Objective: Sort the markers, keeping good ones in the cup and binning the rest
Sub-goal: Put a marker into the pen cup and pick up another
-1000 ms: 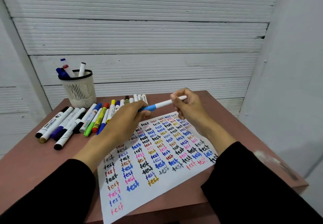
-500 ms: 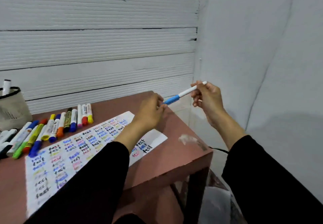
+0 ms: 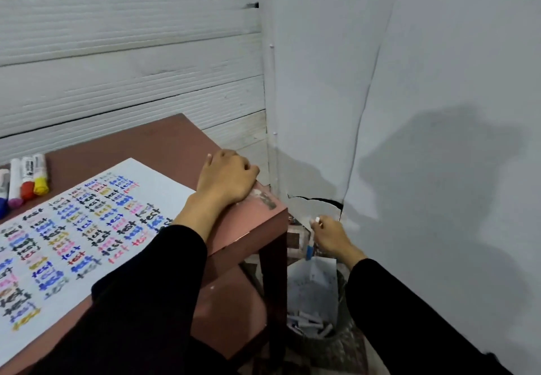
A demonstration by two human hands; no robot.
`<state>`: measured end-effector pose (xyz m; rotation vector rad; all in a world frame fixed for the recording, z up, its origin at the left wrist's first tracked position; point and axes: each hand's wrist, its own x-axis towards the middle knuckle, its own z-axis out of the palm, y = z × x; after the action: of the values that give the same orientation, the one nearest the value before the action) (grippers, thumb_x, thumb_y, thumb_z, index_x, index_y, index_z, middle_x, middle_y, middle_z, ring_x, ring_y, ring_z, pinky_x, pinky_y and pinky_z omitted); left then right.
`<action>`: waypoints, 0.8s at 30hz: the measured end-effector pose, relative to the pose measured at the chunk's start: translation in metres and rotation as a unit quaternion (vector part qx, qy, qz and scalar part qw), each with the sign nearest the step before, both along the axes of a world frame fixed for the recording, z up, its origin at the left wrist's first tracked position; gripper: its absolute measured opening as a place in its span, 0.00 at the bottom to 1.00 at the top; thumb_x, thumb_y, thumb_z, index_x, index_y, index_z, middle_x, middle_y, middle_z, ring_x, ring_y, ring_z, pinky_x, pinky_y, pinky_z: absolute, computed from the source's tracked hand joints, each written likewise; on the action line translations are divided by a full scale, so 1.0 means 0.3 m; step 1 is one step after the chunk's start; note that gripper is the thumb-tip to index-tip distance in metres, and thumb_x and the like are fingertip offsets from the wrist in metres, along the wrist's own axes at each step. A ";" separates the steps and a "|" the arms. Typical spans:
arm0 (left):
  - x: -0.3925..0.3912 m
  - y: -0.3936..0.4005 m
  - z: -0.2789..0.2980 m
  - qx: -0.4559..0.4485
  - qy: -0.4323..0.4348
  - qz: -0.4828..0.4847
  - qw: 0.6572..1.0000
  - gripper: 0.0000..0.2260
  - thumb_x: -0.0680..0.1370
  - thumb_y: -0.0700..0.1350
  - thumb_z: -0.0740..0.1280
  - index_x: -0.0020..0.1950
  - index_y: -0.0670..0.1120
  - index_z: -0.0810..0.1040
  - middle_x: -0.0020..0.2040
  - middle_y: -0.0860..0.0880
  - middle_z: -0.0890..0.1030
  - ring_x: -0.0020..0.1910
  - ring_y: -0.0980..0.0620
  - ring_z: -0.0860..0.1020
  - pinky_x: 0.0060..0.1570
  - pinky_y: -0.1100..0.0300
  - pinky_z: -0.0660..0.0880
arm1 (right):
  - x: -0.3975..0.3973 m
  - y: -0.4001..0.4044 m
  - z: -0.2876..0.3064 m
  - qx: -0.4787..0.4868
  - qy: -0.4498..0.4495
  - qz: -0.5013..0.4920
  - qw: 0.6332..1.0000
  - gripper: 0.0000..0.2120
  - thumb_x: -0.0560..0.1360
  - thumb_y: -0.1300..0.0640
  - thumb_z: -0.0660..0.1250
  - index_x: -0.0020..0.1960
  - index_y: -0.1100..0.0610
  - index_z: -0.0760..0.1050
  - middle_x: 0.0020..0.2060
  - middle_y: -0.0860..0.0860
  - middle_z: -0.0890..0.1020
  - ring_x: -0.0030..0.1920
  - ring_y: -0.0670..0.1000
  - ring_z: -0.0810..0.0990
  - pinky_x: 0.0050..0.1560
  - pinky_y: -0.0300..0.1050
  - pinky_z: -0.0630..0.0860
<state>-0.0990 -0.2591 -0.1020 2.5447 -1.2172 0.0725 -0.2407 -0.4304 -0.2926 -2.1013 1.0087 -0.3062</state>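
My right hand (image 3: 329, 235) hangs beside the table's right edge, shut on a white marker with a blue cap (image 3: 311, 249) that points down. Directly below it on the floor stands a bin (image 3: 341, 310) holding paper and several discarded markers (image 3: 307, 323). My left hand (image 3: 227, 180) rests on the table's right corner, fingers curled, with nothing visible in it. A few markers with red, yellow and pink caps (image 3: 27, 180) lie at the left edge of the table. The cup is out of view.
A white test sheet (image 3: 87, 228) covered in coloured "test" scribbles lies on the brown table (image 3: 175, 143). The table leg (image 3: 273, 287) stands just left of the bin. A white wall (image 3: 409, 111) is close on the right, with a hole near the floor.
My view has swung right and down to the floor. My right hand has carried the blue-capped marker off the table and lowered it over the bin. My left hand let go of it and settled on the corner.
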 end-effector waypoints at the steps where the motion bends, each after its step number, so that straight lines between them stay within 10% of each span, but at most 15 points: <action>1: -0.005 -0.001 0.001 0.002 -0.002 0.001 1.000 0.12 0.80 0.51 0.56 0.39 0.50 0.74 0.59 0.42 0.77 0.63 0.43 0.70 0.71 0.44 0.58 | -0.018 0.002 -0.052 0.008 0.021 0.004 1.000 0.15 0.82 0.53 0.56 0.39 0.57 0.67 0.43 0.61 0.80 0.46 0.60 0.79 0.44 0.48 0.72; 11: -0.019 -0.006 0.010 0.001 -0.010 0.009 1.000 0.16 0.80 0.49 0.56 0.42 0.45 0.78 0.60 0.40 0.75 0.63 0.40 0.69 0.68 0.43 0.64 | -0.107 -0.007 -0.335 0.104 0.119 -0.008 0.987 0.17 0.78 0.62 0.61 0.66 0.64 0.72 0.59 0.62 0.80 0.58 0.62 0.78 0.56 0.52 0.75; 20: -0.018 -0.010 0.002 -0.004 -0.008 0.020 1.000 0.17 0.80 0.49 0.55 0.31 0.48 0.68 0.58 0.41 0.75 0.62 0.41 0.69 0.67 0.42 0.64 | -0.083 0.061 -0.201 0.059 0.007 -0.059 0.996 0.09 0.78 0.64 0.60 0.45 0.63 0.79 0.39 0.57 0.83 0.42 0.58 0.82 0.48 0.54 0.79; 24: -0.021 -0.006 -0.004 -0.084 -0.015 0.035 0.996 0.14 0.80 0.47 0.56 0.40 0.43 0.76 0.52 0.43 0.76 0.53 0.41 0.73 0.50 0.50 0.69 | -0.019 0.084 0.001 0.039 -0.077 -0.053 0.995 0.08 0.78 0.64 0.62 0.46 0.61 0.79 0.39 0.55 0.82 0.42 0.54 0.82 0.46 0.47 0.79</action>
<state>-0.1052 -0.2611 -0.1030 2.4476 -1.0843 0.2214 -0.2463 -0.4053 -0.2922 -1.9272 1.0252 -0.4675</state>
